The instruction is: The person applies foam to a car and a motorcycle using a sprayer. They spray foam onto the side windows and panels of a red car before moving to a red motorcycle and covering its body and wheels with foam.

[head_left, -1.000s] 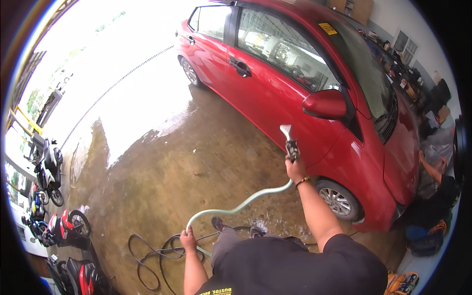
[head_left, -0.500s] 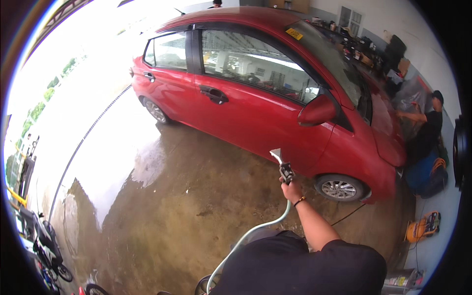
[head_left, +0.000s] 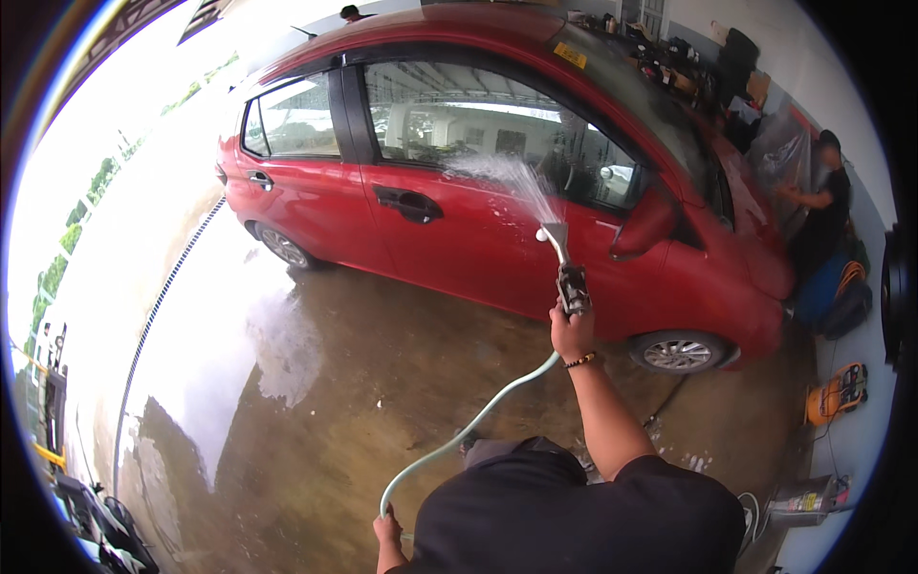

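Observation:
My right hand (head_left: 573, 332), a dark beaded bracelet at its wrist, is closed round the grip of a spray gun (head_left: 572, 287) with a flared nozzle. White foamy spray (head_left: 521, 182) fans from the nozzle onto the front door and window of a red car (head_left: 459, 239). A pale green hose (head_left: 459, 435) runs from the gun in a curve down to my left hand (head_left: 387, 528). The left fingers are wrapped round that hose at the lower edge, beside my dark shirt.
The brown floor (head_left: 335, 402) is wet and reflective. At the right, another person (head_left: 827, 191) in dark clothes stands by the car's front. An orange air compressor (head_left: 834, 394) and a grey container (head_left: 803, 502) stand along the wall. Motorcycles (head_left: 105, 526) are at lower left.
Spray now comes from the gun, where none showed before. My right hand has risen toward the front door. My left hand has come into view on the hose.

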`<state>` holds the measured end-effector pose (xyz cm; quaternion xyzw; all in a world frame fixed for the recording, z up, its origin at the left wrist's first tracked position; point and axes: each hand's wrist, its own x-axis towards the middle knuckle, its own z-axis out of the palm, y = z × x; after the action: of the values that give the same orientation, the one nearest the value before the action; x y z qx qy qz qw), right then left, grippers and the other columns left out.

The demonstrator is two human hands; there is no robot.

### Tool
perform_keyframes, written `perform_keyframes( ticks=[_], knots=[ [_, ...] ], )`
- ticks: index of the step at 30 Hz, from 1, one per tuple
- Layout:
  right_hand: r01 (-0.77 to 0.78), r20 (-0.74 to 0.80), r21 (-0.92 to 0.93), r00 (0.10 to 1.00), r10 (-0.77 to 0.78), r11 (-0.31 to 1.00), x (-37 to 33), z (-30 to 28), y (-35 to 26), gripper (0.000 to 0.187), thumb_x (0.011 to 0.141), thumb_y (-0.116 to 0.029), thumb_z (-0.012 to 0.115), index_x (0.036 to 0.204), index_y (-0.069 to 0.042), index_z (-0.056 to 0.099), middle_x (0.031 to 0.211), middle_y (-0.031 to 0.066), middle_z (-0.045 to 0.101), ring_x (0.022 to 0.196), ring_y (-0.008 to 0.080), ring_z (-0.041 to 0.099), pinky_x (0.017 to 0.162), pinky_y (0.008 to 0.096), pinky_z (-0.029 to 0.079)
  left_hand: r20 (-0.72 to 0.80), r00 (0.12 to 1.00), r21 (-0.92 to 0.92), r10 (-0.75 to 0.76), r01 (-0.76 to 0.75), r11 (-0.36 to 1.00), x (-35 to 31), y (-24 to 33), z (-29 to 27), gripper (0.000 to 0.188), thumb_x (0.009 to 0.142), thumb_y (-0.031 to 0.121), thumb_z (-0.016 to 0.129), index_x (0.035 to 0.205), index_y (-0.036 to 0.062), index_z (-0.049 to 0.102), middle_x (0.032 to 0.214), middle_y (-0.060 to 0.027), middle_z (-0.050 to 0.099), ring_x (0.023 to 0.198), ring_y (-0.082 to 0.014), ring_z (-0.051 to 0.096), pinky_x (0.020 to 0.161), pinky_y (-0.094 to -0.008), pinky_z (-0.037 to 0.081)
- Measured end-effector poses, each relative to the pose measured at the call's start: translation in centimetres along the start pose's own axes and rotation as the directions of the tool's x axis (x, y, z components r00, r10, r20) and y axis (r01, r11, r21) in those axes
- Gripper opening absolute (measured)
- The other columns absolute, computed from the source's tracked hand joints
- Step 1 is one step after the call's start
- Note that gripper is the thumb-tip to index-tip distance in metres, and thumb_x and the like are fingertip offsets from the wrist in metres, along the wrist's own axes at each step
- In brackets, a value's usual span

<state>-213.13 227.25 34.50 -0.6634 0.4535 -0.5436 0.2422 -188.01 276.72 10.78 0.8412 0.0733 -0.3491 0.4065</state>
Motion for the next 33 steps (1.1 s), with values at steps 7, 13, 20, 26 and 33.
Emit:
perform_keyframes(
  ticks=[7, 13, 20, 26, 33],
  knots=[
    [0.156, -0.064, -0.077, 0.985, -0.161, 0.985, 5.0, 7.3, 0.4, 0.014, 0.074, 0.000, 0.054, 0.088, 0.000, 0.056, 0.074, 0.0119, 0.058, 0.063, 0.0274, 0.057, 0.056, 0.0371, 0.046, -0.053, 0.984, 0.132, 0.172, -0.163, 0.978, 3.9, 6.5, -1.8, 0.049, 0.085, 0.045, 0.062, 0.062, 0.0029, 0.051, 0.049, -0.0013, 0.041, 0.040, -0.0134, 0.042, 0.040, -0.0303, 0.034],
    [0.252, -0.034, -0.170, 0.965, -0.262, 0.953, 11.0, 13.6, -5.4, 0.012, 0.075, -0.009, 0.054, 0.084, -0.003, 0.059, 0.074, 0.0177, 0.062, 0.066, 0.0367, 0.060, 0.056, 0.0439, 0.048, -0.111, 0.991, 0.035, 0.070, -0.067, 0.997, 7.2, 8.1, -2.4, 0.052, 0.086, 0.046, 0.060, 0.061, 0.0018, 0.052, 0.047, -0.0025, 0.042, 0.039, -0.0158, 0.044, 0.040, -0.0316, 0.035],
    [0.322, -0.009, -0.242, 0.942, -0.334, 0.915, 16.1, 23.4, -12.0, 0.016, 0.079, -0.018, 0.053, 0.083, -0.004, 0.058, 0.071, 0.0192, 0.062, 0.065, 0.0382, 0.060, 0.057, 0.0469, 0.048, -0.008, 0.992, 0.178, 0.125, -0.121, 0.976, 12.8, 8.5, -3.6, 0.059, 0.085, 0.052, 0.058, 0.059, -0.0007, 0.055, 0.047, -0.0063, 0.047, 0.041, -0.0175, 0.048, 0.043, -0.0343, 0.038],
    [0.294, -0.044, -0.265, 0.948, -0.316, 0.918, 18.7, 27.9, -15.2, 0.015, 0.080, -0.016, 0.051, 0.086, -0.004, 0.056, 0.071, 0.0198, 0.062, 0.067, 0.0402, 0.060, 0.060, 0.0496, 0.049, -0.002, 0.995, 0.170, 0.100, -0.099, 0.980, 15.2, 8.7, -5.3, 0.061, 0.084, 0.052, 0.059, 0.063, -0.0053, 0.058, 0.048, -0.0085, 0.048, 0.047, -0.0167, 0.047, 0.048, -0.0353, 0.038],
    [0.129, -0.014, -0.268, 0.990, -0.138, 0.955, 20.1, 29.3, -16.5, 0.021, 0.078, -0.018, 0.052, 0.091, -0.003, 0.058, 0.081, 0.0228, 0.064, 0.078, 0.0413, 0.062, 0.068, 0.0493, 0.051, -0.015, 0.997, 0.156, 0.071, -0.068, 0.985, 18.5, 3.4, -7.3, 0.064, 0.084, 0.053, 0.059, 0.062, -0.0074, 0.057, 0.048, -0.0069, 0.046, 0.052, -0.0144, 0.041, 0.050, -0.0365, 0.035]
  ],
)
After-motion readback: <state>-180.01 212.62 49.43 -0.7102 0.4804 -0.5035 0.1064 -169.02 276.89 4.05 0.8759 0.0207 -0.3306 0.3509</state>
